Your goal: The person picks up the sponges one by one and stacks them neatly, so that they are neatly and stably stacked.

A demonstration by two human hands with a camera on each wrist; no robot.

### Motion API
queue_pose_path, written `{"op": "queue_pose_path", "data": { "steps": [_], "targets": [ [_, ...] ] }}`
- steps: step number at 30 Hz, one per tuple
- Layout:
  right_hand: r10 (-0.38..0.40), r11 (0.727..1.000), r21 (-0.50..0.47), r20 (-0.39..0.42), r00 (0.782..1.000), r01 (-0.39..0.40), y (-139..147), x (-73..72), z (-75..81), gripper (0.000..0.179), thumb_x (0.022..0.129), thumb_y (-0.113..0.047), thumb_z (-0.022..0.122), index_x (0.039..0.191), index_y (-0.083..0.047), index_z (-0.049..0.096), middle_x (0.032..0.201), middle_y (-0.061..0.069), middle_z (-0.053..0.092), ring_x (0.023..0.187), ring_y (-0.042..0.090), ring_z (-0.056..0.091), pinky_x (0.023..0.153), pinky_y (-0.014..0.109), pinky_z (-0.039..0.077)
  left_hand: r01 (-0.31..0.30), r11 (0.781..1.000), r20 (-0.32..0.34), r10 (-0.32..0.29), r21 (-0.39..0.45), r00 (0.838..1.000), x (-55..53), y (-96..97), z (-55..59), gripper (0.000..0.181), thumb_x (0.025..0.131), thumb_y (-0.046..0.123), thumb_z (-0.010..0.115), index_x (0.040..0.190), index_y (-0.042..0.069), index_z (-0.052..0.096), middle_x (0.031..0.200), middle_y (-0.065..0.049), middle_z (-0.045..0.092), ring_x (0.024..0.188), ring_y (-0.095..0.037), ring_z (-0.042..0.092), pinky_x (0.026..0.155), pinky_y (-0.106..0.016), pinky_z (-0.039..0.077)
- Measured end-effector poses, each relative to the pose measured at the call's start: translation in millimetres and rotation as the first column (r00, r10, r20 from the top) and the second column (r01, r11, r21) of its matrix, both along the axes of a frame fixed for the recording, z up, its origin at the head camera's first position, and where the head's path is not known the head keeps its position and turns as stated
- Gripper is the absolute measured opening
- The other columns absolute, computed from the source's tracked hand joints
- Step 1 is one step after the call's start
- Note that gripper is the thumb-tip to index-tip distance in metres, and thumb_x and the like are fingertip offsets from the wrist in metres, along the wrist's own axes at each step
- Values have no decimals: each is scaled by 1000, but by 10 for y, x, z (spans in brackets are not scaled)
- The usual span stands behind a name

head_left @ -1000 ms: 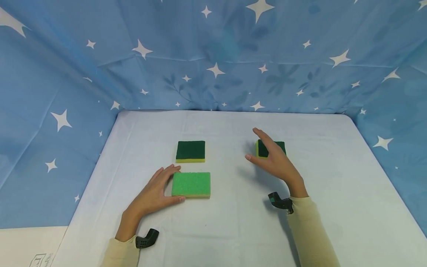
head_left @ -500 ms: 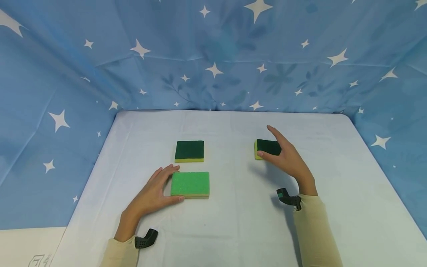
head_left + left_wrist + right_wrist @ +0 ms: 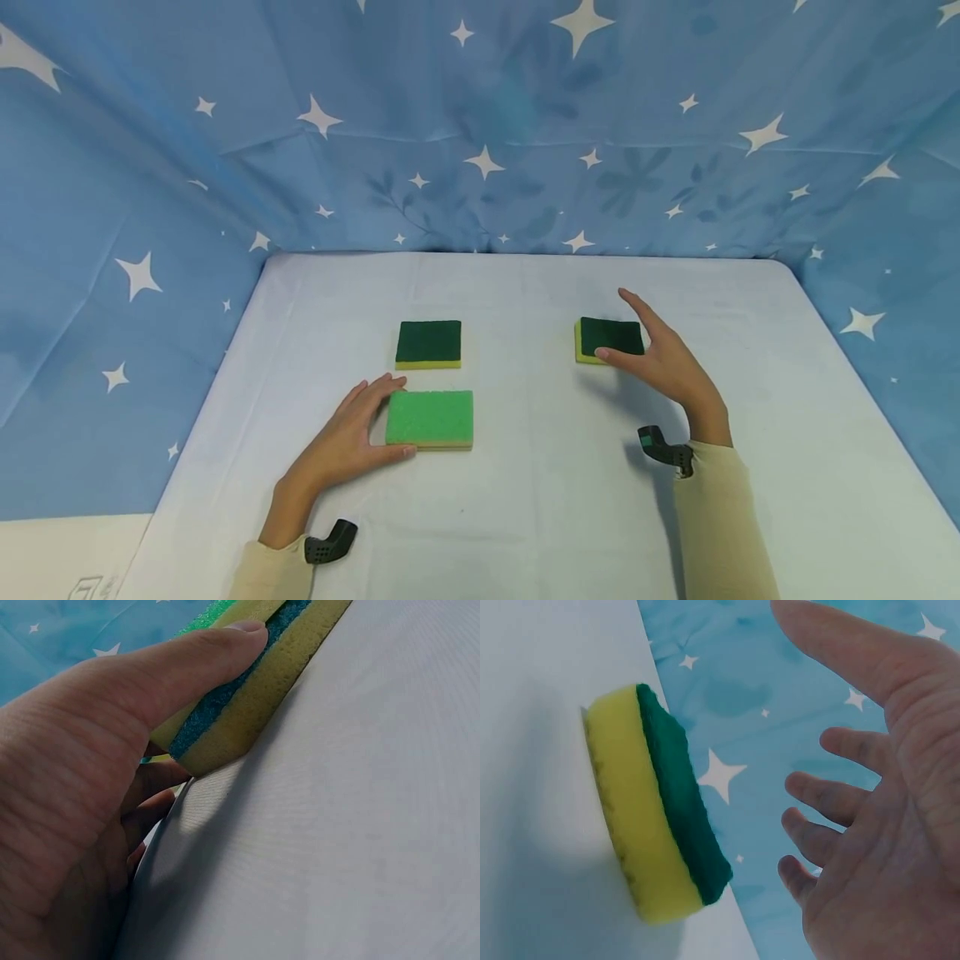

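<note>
My left hand (image 3: pixel 341 446) grips the left end of two stacked sponges, thumb along the near side and fingers at the far side. The upper sponge (image 3: pixel 430 418) has a bright green top; under it, in the left wrist view, shows a lower sponge (image 3: pixel 225 739) with a teal layer over yellow. My right hand (image 3: pixel 671 367) hovers over the right end of a dark-green-and-yellow sponge (image 3: pixel 606 335), thumb and fingers spread wide. Its palm is bare in the right wrist view, apart from that sponge (image 3: pixel 634 810).
Just behind the stack lies another dark-green-topped sponge (image 3: pixel 429 342) with a yellow base. All rest on a white-covered table (image 3: pixel 517 517). A blue star-patterned curtain (image 3: pixel 480 125) rises along the back and sides.
My right hand has moved to the right, uncovering more of the right sponge's dark green top. The left hand stays on the stack.
</note>
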State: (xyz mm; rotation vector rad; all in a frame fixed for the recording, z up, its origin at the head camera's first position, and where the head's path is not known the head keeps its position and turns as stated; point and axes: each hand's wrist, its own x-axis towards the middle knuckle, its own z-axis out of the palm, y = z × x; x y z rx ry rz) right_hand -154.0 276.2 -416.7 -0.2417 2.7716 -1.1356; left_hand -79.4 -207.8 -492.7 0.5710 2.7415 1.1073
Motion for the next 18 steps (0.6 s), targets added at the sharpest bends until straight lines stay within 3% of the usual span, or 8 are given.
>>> {"op": "queue_pose_path", "data": {
  "steps": [18],
  "targets": [
    [-40,999,-12,66,997,41,249,-22,-135,109,94,-48,82,174,-33,9,179,11,5,159,52,14,113,84,24,5,1000,-12,-5,5,1000,2,5,12,98,84,56,88,161,14,45,170,-13,37,159,-37,26,129,-58,19]
  ]
}}
